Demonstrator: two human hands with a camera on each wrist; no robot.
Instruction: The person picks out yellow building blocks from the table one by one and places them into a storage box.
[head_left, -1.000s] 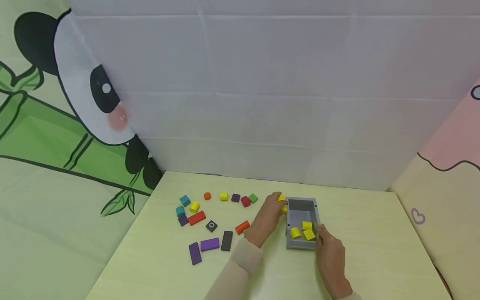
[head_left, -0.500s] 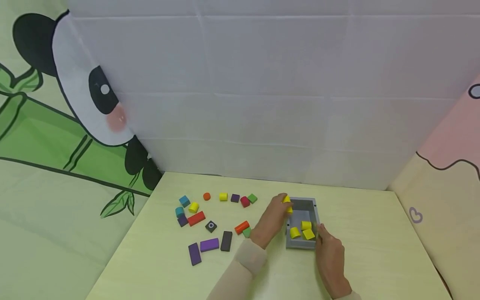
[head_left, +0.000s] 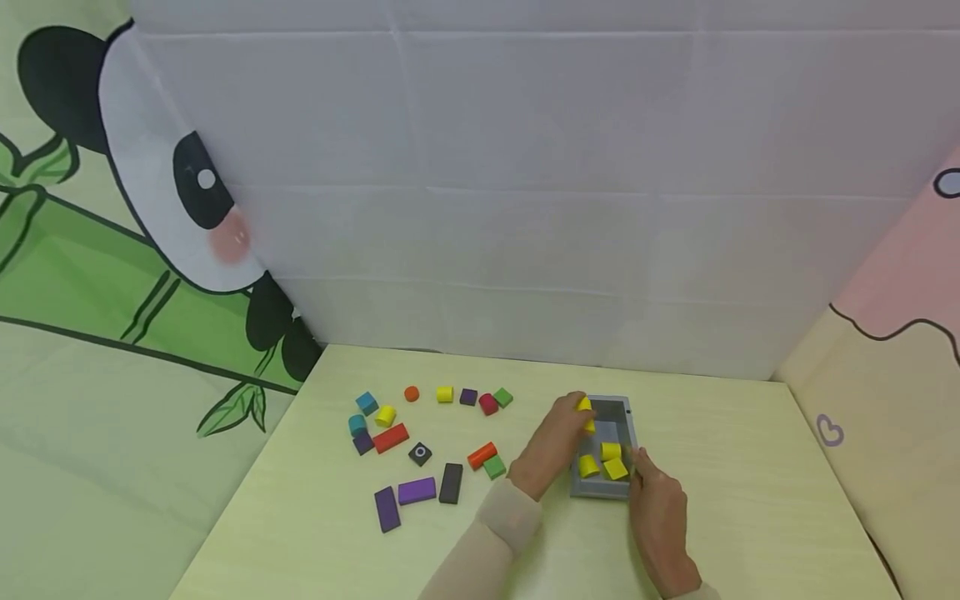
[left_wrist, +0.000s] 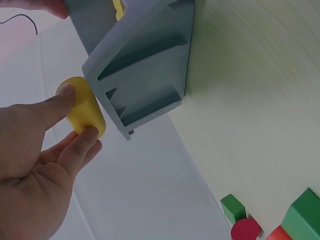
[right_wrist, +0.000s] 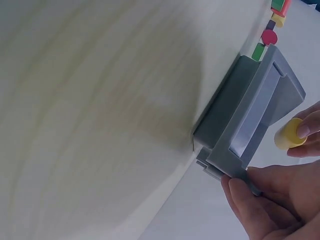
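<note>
Qty: 1 grey box, 3 yellow blocks visible inside, 1 yellow cylinder held, 16 loose blocks on L side of table. L hand pinches cylinder btwn thumb & fingers, at box's far L edge; over or beside rim, can't tell. R hand grips box's R edge, toward near end. Markings: 1 black block w/ ring mark; purple heart on R wall.

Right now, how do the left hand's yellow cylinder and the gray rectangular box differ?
The yellow cylinder is small and round-sided; the gray box is larger and straight-sided. The left hand pinches the cylinder; the right hand grips the box on the table. Each shows one plain colour.
</note>
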